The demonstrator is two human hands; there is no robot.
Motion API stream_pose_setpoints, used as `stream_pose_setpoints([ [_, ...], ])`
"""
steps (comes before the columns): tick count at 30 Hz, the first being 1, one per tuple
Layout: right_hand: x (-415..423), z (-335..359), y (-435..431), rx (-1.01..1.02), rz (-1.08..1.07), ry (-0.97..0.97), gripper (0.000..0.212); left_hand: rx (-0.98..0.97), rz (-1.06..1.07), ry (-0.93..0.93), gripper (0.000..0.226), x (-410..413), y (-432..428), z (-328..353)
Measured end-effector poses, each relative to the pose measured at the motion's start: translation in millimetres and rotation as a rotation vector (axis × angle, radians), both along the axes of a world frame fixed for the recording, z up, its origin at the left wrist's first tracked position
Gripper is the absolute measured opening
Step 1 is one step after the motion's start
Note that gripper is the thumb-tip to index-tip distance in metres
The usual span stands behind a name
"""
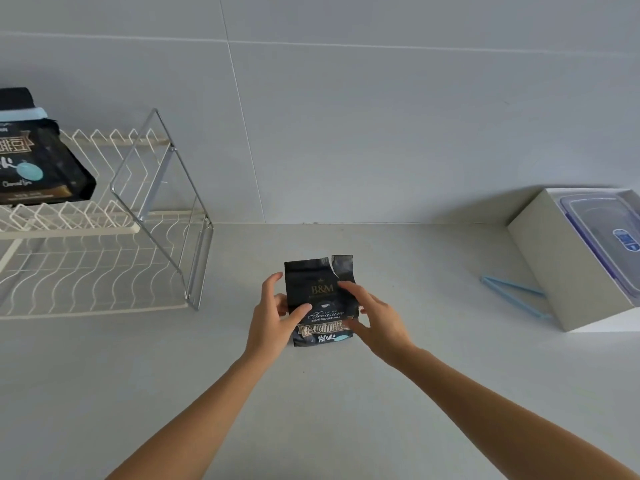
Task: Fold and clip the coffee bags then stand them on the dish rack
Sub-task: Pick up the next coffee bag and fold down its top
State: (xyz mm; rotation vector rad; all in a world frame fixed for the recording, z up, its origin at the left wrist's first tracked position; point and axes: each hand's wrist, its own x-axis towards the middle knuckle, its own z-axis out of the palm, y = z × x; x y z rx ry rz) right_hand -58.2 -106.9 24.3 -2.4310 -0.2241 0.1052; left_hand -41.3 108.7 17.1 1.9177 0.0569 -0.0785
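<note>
Counter point(311, 393): a pale grey surface that I view from above, meeting a tiled wall point(346, 116) at its far edge.

Coffee bag point(320, 299): black, with gold and white print. It is held upright at the centre of the counter between both hands. I cannot tell whether its base touches the surface. Its top edge is unfolded, and I see a torn notch near the right corner.

Left hand point(273, 317): grips the bag's left edge. The thumb lies across the printed front and the fingers curl round behind.

Right hand point(377, 320): holds the bag's right side. I see the forefinger laid on the upper front and the thumb lower down. The other fingers are partly hidden behind the edge.

Dish rack point(104, 258): white wire in two tiers with a chrome end frame, standing at the far left, well apart from the hands.

Clipped bag point(38, 164): a second black bag standing on the rack's upper tier at the left edge of my view. A blue clip point(20, 115) runs across its folded top.

Loose clip point(512, 292): pale blue, lying open in a narrow V on the counter to the right, with one end just beside the box.

Box point(561, 271): white, at the far right, well apart from the hands. It holds a clear plastic container point(602, 230) with a blue-rimmed lid.
</note>
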Motion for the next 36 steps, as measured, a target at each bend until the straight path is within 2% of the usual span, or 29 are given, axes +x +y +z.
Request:
stream_pose_setpoints([
  [3,2.8,-0.8,1.6,-0.014,0.000,-0.056,0.060,0.093,-0.045,-0.109,0.079,-5.0,-0.6,0.9],
  [6,5.9,0.4,2.9,-0.023,-0.011,-0.100,0.051,0.356,-0.058,-0.361,0.087,-7.6,3.0,-0.5],
  [9,6.4,3.1,1.8,-0.036,-0.005,-0.192,0.039,0.689,-0.111,-0.616,0.060,-4.6,4.6,0.2],
  [11,6.5,3.9,-0.7,-0.060,-0.024,-0.292,0.028,0.736,-0.174,-0.673,0.034,-1.4,4.4,0.9],
  [14,7.9,3.8,-2.2,-0.137,0.006,-0.389,0.008,0.645,-0.221,-0.565,0.010,-1.6,2.5,2.9],
  [16,9.7,3.2,-2.9,-0.127,0.042,-0.341,0.004,0.597,-0.237,-0.437,0.006,-2.1,1.4,4.0],
  [22,12.1,6.1,-5.2,0.062,-0.046,0.063,0.012,0.368,-0.205,-0.050,0.006,2.8,0.2,3.8],
  [26,15.0,9.9,1.6,0.183,-0.129,0.249,0.021,0.328,-0.141,0.113,0.010,9.8,-2.4,0.4],
  [29,20.9,6.4,9.4,0.116,-0.155,0.267,0.014,0.393,-0.093,0.057,0.027,10.8,-6.7,-0.7],
  [33,22.4,0.2,14.0,-0.094,-0.118,0.078,0.015,0.551,-0.107,-0.113,0.009,13.0,-7.7,-0.6],
  [36,21.3,-7.3,5.8,-0.142,-0.106,-0.019,0.019,0.644,-0.195,-0.269,0.012,15.5,-0.7,-3.9],
])
